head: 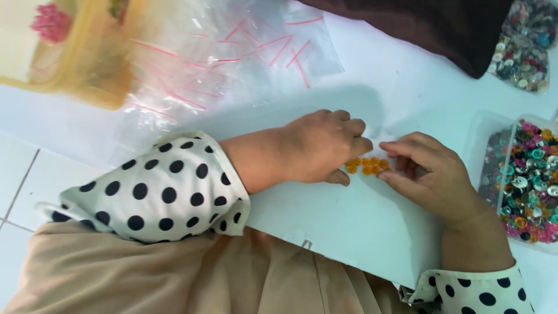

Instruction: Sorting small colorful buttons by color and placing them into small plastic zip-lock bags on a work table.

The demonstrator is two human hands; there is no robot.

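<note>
We see the left hand [317, 148] lying flat on the white board [360, 227], fingers curled a little, with its fingertips touching a small bunch of round orange plastic buttons [367, 166]. The right hand [427, 177] comes in from the other side of the orange buttons. Its thumb and pointing finger are close together, like a pinch, right at the edge of the bunch. We cannot tell if a button is really held between them.

The orange buttons sit in a tight little group between the two hands, touching one another. So some orange ones are already gathered in one spot.

To the right of the orange buttons stands a clear plastic box full of mixed coloured buttons [526, 180], pink, green, silver and more. It looks very full, so we think much is left to pick through. Further up from that box is a second heap of mixed buttons [526, 43], beside a dark brown cloth [430, 26].

Up and left of the orange buttons lie clear plastic zip bags with red lines [232, 52]. They look flat, with nothing in them yet. Beyond them is a blurry yellow bag with a pink flower [64, 40].
</note>
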